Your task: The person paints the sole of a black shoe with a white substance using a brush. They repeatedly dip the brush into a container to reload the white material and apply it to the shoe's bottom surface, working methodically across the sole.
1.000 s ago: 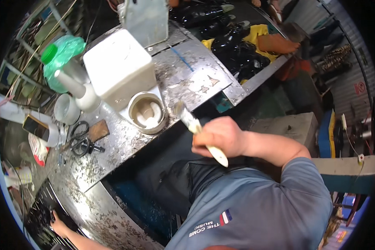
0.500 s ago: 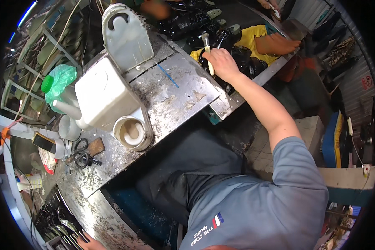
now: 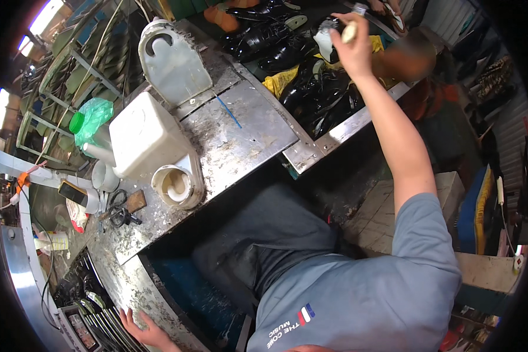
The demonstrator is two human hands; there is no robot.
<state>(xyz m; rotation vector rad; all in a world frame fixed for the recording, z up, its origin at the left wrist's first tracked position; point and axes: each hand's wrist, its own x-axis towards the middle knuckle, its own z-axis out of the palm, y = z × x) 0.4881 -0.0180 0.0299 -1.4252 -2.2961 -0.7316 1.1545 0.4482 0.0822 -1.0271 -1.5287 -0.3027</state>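
My right hand [image 3: 356, 57] is stretched out to the far right, above several glossy black shoes [image 3: 311, 88] on the bench. Its fingers are closed around a brush [image 3: 349, 32], whose pale handle end points back at me. Right beside the fingers is a black shoe part with a whitish face [image 3: 324, 42]; whether they grip it too I cannot tell. My left hand [image 3: 149, 335] is at the lower left, fingers apart and holding nothing. It is over the bench edge, near a rack of thin metal rods [image 3: 108, 325] with dark pieces among them.
On the metal bench [image 3: 252, 138] stand a white container with an open cup [image 3: 176, 185] and an upright grey panel [image 3: 173, 67]. Scissors [image 3: 120, 214], a brown block [image 3: 136, 201] and a green-capped bottle [image 3: 76, 122] are at left. Another person's hand [image 3: 387, 9] shows at top right.
My right hand has moved farther away and to the right with the brush, which has turned. My left hand has come farther into view, rising and moving right, with fingers spread.
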